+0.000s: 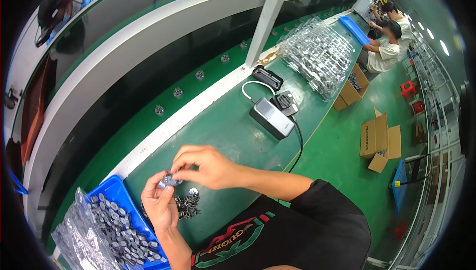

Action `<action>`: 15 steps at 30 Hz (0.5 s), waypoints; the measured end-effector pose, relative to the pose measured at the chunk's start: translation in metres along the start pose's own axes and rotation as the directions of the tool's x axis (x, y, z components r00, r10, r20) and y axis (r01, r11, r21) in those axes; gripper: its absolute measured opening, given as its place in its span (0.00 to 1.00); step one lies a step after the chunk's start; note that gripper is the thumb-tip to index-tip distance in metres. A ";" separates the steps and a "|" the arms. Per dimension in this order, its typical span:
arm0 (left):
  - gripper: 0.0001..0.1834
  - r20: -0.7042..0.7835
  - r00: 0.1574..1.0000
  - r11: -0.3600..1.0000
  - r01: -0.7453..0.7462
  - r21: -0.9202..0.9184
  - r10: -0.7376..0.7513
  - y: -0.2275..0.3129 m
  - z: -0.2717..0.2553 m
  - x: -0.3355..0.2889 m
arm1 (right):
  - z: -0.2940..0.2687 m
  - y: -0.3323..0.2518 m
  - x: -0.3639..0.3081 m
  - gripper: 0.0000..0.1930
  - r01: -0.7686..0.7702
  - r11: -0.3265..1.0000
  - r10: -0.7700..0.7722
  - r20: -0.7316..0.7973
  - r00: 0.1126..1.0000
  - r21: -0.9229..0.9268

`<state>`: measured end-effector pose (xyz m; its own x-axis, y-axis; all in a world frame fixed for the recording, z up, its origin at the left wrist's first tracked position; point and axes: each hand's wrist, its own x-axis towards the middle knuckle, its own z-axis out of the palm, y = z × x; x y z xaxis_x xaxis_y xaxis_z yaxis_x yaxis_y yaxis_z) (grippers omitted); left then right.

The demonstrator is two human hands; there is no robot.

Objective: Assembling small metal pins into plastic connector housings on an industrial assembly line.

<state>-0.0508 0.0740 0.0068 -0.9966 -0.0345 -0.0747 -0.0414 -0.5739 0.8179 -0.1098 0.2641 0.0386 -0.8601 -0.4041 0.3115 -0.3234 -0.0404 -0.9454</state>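
A small round grey part [167, 181] with a metallic look is pinched between the thumb and fingers of my left hand [159, 201]. Against its upper side press the closed fingertips of my right hand [208, 167]; whether they hold a tiny piece of their own is hidden. On the green bench beneath my hands lies a pile of small dark metal pieces [188, 205], partly covered by my left hand. To the left, a blue tray [119, 187] holds many small grey round parts [121, 228], with a clear plastic bag [82, 233] over its left side.
A power bank [271, 117] with cables, a small black device [285, 101] and a black case [267, 78] lie ahead on the bench. Bagged parts [320, 54] are stacked beyond. A green conveyor [188, 99] carries spaced parts. Cardboard boxes [379, 138] and co-workers [389, 47] are at right.
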 end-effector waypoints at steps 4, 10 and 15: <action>0.20 -0.041 0.999 0.999 0.002 0.051 0.000 0.006 0.014 0.007 | -0.021 -0.014 0.007 0.06 0.084 0.993 -0.089 -0.053 0.995 -0.087; 0.21 -0.056 0.987 0.981 -0.145 0.127 0.153 0.012 0.024 0.011 | -0.011 -0.033 0.016 0.07 0.138 0.951 -0.154 -0.036 0.987 -0.276; 0.21 0.041 0.987 0.986 -0.156 0.061 0.154 0.019 0.039 0.013 | -0.015 -0.042 0.018 0.09 0.267 0.879 -0.297 -0.016 0.955 -0.396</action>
<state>-0.0677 0.0947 0.0432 -0.9932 -0.0889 0.0758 0.1107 -0.5104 0.8528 -0.1172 0.2723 0.0856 -0.7310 -0.3595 0.5800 -0.6701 0.2180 -0.7095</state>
